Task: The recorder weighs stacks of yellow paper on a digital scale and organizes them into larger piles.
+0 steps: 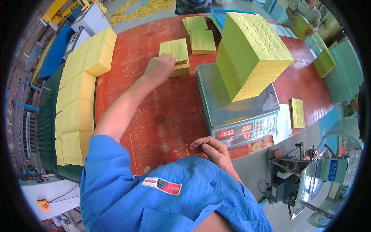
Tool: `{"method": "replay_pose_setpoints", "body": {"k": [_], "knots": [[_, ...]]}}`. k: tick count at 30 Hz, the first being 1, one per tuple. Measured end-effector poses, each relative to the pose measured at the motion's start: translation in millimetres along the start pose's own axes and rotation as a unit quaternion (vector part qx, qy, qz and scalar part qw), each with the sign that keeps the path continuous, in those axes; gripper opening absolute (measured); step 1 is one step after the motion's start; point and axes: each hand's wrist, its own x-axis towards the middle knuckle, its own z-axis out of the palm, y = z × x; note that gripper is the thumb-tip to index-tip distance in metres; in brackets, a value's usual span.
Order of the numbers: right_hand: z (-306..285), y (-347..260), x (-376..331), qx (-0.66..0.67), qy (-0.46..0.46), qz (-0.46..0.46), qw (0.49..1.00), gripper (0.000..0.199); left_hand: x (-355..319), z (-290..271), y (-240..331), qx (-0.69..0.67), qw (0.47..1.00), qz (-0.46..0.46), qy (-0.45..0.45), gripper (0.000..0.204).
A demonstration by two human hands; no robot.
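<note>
My left hand (159, 70) reaches forward to a small stack of yellow embossed paper (176, 48). Its fingers are closed on the near left edge of the upper sheets, which sit slightly apart from the sheets below. Close to my body, my right hand (214, 149) is held with curled fingers and thumb drawn together; nothing shows in it. Just beyond that hand stands a digital scale (208, 108) with a metal plate and lit red digits. A tall block of yellow paper (251, 54) rests on the plate, its top patterned with rounded impressions.
The red table (154, 104) has two more paper stacks (202, 41) behind my left hand. Rows of yellow blocks (75, 104) line the left side. Beside the scale lie a white sheet (283, 125) and a thin yellow bundle (297, 113). A co-worker (305, 17) holds paper at far right.
</note>
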Motion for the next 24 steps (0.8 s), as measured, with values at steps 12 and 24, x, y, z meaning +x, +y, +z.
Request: {"method": "replay_pose_setpoints", "body": {"k": [12,24], "knots": [[-3.4,48.0,46.1,0.155,-0.066,0.18,0.969,0.044,-173.9,-120.9,239.8,-0.137,0.977,-0.156,-0.05,0.012],[4.4,-34.3,4.6,-0.599,-0.164,-0.326,0.713,0.034,-198.0,-159.3,247.9,-0.336,0.689,-0.631,0.122,0.073]]}}
